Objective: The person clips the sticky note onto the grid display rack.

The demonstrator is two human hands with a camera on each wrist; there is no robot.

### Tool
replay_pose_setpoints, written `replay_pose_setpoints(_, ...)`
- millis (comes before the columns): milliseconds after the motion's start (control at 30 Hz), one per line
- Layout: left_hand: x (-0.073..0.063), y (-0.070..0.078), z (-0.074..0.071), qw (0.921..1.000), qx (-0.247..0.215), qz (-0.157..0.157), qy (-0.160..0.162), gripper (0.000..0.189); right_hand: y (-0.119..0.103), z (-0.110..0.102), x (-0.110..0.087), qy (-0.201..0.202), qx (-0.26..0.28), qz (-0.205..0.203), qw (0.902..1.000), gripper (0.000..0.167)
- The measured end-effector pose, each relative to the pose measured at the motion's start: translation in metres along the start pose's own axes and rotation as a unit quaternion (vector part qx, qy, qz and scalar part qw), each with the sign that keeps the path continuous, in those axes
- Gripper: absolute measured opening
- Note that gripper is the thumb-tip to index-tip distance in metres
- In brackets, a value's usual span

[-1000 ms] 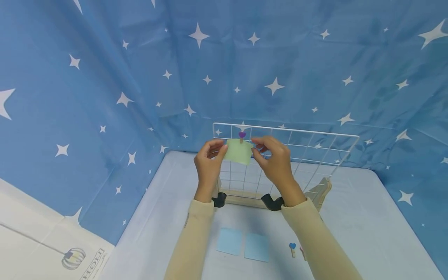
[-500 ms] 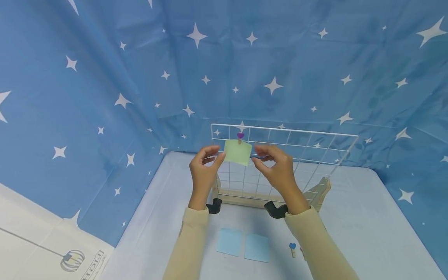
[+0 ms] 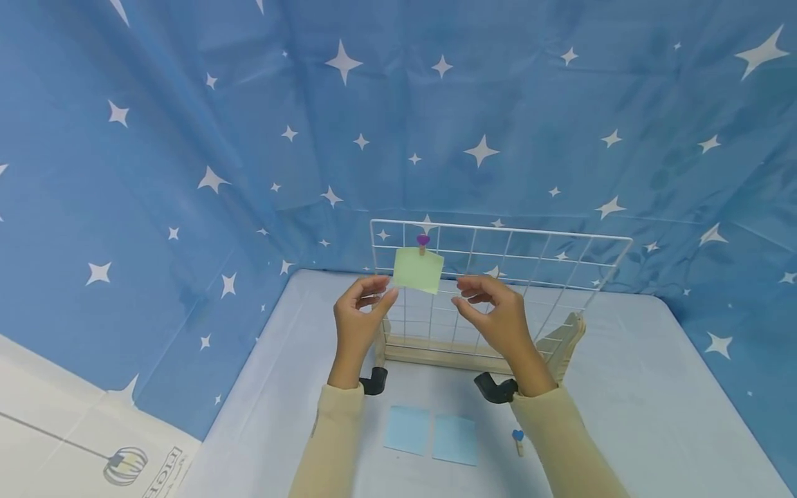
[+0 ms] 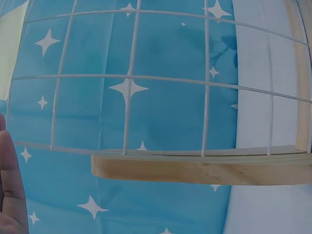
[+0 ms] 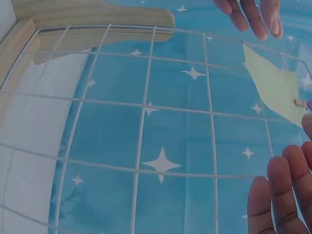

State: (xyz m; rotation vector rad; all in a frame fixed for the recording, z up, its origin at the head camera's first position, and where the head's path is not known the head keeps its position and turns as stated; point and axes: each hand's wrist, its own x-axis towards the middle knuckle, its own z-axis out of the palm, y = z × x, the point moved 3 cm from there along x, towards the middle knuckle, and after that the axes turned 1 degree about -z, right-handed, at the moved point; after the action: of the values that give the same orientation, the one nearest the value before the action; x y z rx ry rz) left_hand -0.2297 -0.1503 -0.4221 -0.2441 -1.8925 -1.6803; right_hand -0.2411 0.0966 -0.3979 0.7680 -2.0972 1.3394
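Observation:
A pale green paper note hangs on the white wire grid, pinned at its top edge by a small wooden clothespin with a purple heart. My left hand is just left of the note, fingers loosely bent and holding nothing. On the other side my right hand stands a little apart from the note, also with nothing in it. The right wrist view shows the note with the right fingers below it and the left fingers above it.
The grid stands in a wooden base on the pale table. Two light blue notes lie in front, with a blue-heart clothespin to their right. A blue star-patterned curtain hangs behind.
Both hands have come away from the green note's sides, moving apart and down toward me. The note stays hanging under the purple-heart clothespin. A second clothespin beside the blue one is now behind the right sleeve.

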Motion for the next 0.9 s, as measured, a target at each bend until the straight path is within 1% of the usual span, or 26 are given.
replay_pose_setpoints(300, -0.011, -0.007, -0.003, 0.9999, -0.001, -0.008, -0.011, 0.027, 0.004, -0.004, -0.014, 0.009, 0.019, 0.0, 0.9998, 0.032)
replay_pose_setpoints(400, -0.015, -0.008, -0.005, 0.9997, -0.002, -0.013, -0.019, 0.028, 0.006, -0.005, -0.019, 0.009, 0.021, 0.007, 0.9997, 0.031)
replay_pose_setpoints(567, -0.023, -0.011, -0.006, 0.9988, -0.005, -0.029, -0.04, 0.029, 0.008, -0.007, -0.026, -0.002, 0.021, 0.029, 0.9994, 0.031)
replay_pose_setpoints(700, -0.028, -0.013, -0.007, 0.9973, -0.003, -0.04, -0.062, 0.031, 0.012, -0.009, -0.033, -0.013, 0.027, 0.032, 0.9991, 0.033)
replay_pose_setpoints(900, -0.035, -0.017, -0.008, 0.9954, 0.007, -0.036, -0.088, 0.032, 0.016, -0.012, -0.041, -0.03, 0.032, 0.03, 0.9986, 0.035)
